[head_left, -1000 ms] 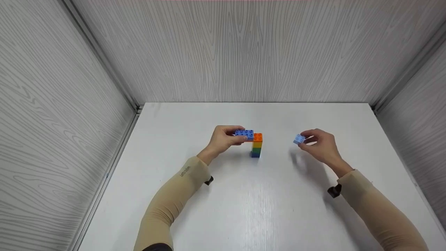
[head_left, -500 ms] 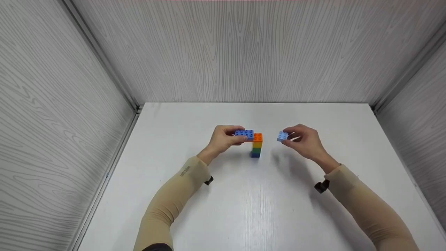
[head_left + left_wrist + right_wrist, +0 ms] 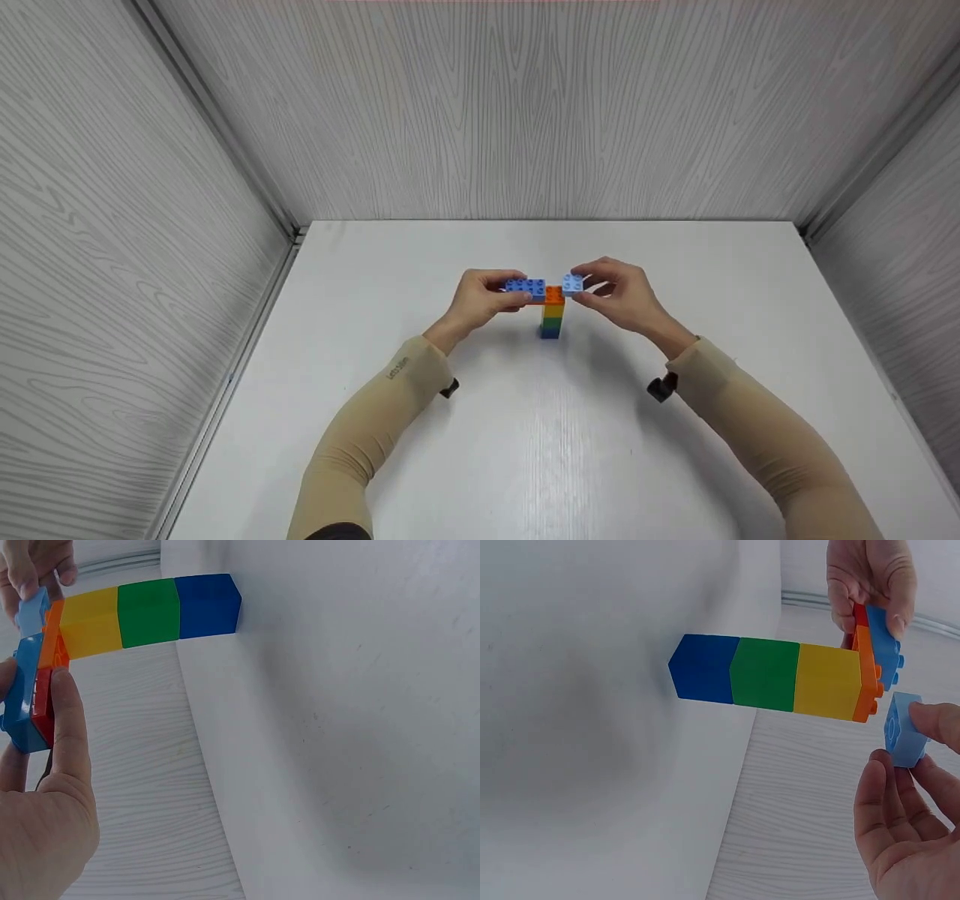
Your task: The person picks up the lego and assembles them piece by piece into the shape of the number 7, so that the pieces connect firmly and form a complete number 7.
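Note:
A tower of toy building bricks stands on the table, with a dark blue brick [image 3: 705, 667] at the bottom, then a green brick [image 3: 765, 673] and a yellow brick [image 3: 827, 681]. A flatter orange brick [image 3: 554, 293] tops it and reaches left. On that overhang sits a long blue brick [image 3: 525, 289], with a red brick [image 3: 43, 706] under it. My left hand [image 3: 480, 301] grips this blue and red end between thumb and fingers. My right hand [image 3: 622, 296] pinches a small light blue brick [image 3: 906, 729], tilted at the orange brick's right edge; the right wrist view shows them slightly apart.
The white table [image 3: 465, 442] runs up to a wood-grain back panel [image 3: 480, 112]. Similar panels stand at the left [image 3: 112, 262] and right [image 3: 900, 225]. A small black device [image 3: 662, 388] sits at the right wrist.
My right hand has moved left with the light blue brick, from well right of the tower to beside its top. The left hand and the tower have stayed in place.

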